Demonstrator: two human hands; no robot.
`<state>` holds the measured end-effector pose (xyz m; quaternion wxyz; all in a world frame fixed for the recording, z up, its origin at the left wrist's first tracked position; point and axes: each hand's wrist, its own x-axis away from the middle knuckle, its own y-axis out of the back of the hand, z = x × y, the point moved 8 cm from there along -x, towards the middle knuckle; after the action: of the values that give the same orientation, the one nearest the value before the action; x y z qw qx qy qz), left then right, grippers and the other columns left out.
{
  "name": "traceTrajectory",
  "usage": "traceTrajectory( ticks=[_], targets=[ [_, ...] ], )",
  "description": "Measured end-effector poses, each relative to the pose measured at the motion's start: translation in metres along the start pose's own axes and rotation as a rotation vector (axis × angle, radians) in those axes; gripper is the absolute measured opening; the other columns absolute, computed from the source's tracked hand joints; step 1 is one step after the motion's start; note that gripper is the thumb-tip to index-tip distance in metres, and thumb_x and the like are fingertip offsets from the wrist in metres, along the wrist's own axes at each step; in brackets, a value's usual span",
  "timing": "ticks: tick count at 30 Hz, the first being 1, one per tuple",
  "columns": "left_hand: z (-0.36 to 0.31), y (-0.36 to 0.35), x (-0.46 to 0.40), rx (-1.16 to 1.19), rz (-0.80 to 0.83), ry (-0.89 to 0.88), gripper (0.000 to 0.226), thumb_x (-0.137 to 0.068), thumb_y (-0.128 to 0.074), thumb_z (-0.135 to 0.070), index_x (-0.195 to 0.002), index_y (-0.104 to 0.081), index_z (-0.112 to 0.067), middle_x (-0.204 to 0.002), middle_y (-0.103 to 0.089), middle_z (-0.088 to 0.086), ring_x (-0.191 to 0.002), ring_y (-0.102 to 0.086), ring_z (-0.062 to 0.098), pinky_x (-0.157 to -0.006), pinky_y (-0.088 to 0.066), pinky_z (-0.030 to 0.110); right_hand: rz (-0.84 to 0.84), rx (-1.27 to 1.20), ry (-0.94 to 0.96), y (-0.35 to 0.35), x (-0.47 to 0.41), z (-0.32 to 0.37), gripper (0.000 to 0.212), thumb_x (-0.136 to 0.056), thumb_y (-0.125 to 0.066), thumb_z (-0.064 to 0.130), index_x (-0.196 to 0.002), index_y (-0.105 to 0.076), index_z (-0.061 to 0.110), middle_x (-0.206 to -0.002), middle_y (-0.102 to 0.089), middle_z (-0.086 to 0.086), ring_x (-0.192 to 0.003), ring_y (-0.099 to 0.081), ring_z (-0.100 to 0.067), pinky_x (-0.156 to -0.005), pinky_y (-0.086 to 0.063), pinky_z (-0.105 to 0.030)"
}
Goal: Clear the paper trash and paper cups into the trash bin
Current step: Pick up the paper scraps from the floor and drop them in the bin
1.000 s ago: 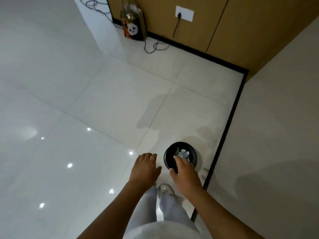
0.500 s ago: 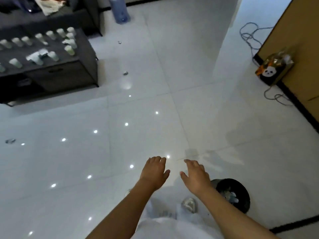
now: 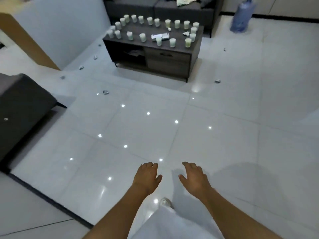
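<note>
Paper cups (image 3: 157, 30) crowd the far counter (image 3: 172, 54), well ahead; left hand (image 3: 146, 176) and right hand (image 3: 195, 178) released, equally distant.

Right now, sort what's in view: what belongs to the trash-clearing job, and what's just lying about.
Job:
- paper cups on the low table
- crumpled scraps scattered on the floor
- flat papers among the cups
- left hand and right hand, both empty

Just there:
- water jug
- sofa
- dark seat
</note>
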<state>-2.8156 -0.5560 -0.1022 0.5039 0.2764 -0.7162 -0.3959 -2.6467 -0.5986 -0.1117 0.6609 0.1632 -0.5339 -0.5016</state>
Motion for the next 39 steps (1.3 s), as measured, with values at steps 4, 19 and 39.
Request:
traceTrajectory(
  ticks=[4, 19, 39],
  targets=[
    [0.077, 0.018, 0.0, 0.106, -0.027, 0.125, 0.053, -0.098, -0.037, -0.043, -0.142, -0.034, -0.013, -0.138, -0.045, 0.006, -0.126, -0.04, 0.022, -0.106, -0.03, 0.029, 0.023, 0.084, 0.108, -0.002, -0.039, 0.072, 0.055, -0.098, -0.043, 0.042, -0.147, -0.026, 0.024, -0.144, -0.039, -0.002, -0.13, -0.039, -0.024, -0.102, -0.039, -0.037],
    [0.289, 0.111, -0.108, 0.394, -0.133, 0.468, 0.054, -0.097, -0.04, -0.044, -0.142, -0.035, -0.013, -0.138, -0.045, 0.006, -0.128, -0.039, 0.023, -0.106, -0.031, 0.03, 0.208, 0.211, 0.34, 0.009, -0.256, 0.298, 0.056, -0.097, -0.045, 0.042, -0.146, -0.026, 0.023, -0.143, -0.038, -0.006, -0.128, -0.039, -0.028, -0.1, -0.039, -0.041],
    [0.619, 0.279, -0.298, 0.536, -0.178, 0.589, 0.05, -0.096, -0.044, -0.042, -0.137, -0.04, -0.013, -0.132, -0.049, 0.006, -0.125, -0.041, 0.022, -0.098, -0.036, 0.029, 0.278, 0.252, 0.35, 0.046, -0.546, 0.608, 0.057, -0.096, -0.048, 0.033, -0.147, -0.026, 0.021, -0.14, -0.039, -0.007, -0.127, -0.037, -0.028, -0.097, -0.041, -0.041]
  ],
)
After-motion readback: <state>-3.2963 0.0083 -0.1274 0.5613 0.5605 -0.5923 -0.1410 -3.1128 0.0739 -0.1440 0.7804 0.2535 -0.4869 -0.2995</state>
